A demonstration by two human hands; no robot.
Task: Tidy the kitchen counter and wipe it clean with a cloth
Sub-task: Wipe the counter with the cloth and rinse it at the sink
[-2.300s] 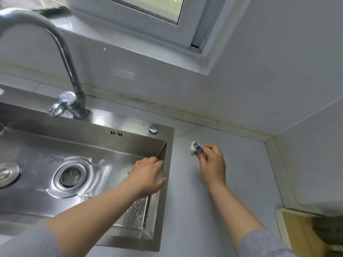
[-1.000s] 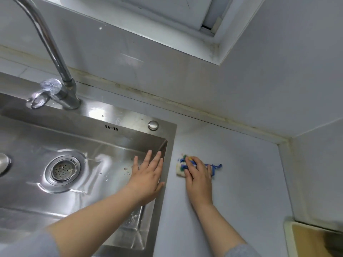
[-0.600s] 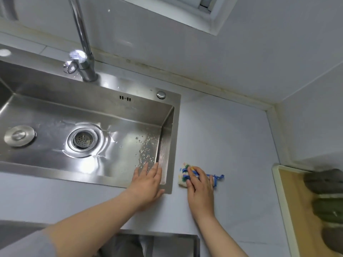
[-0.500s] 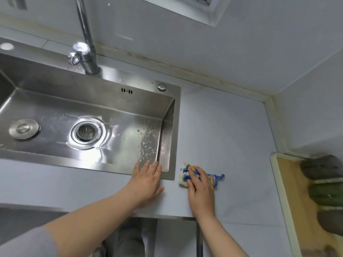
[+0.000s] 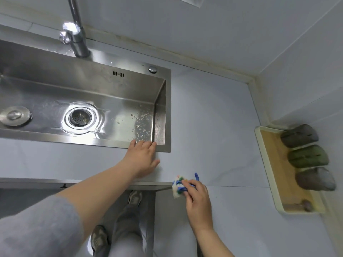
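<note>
A small white cloth with blue, green and yellow marks lies on the pale grey counter, close to its front edge. My right hand grips the cloth with curled fingers, and a blue loop sticks up behind them. My left hand rests flat on the counter at the front right corner of the steel sink, fingers straight and touching the sink rim.
The sink holds a drain strainer, a loose plug and water drops. A faucet stands behind it. At the right wall, a cream tray carries three rolled dark cloths. My legs and shoes show below the counter edge.
My right hand has dragged the cloth from near the back wall toward the counter's front edge and now bunches it. My left hand slid along the sink's right side to its front corner.
</note>
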